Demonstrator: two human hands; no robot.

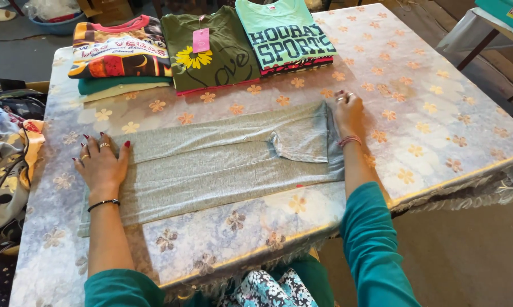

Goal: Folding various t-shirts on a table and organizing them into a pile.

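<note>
Both hands press flat, fingers spread and gripping nothing, on a long grey knit garment [222, 165] folded into a band across a table covered in a pale floral plastic cloth [438, 125]. Left hand [101, 162] rests palm-down on the garment's left end; right hand [347, 111] presses on its right end, at the fold's far corner. Beyond the hands, along the far edge, lie three stacks of folded shirts: a multicoloured printed shirt [120, 54], an olive green sunflower shirt [216, 51] and a turquoise lettered shirt [287, 34].
</note>
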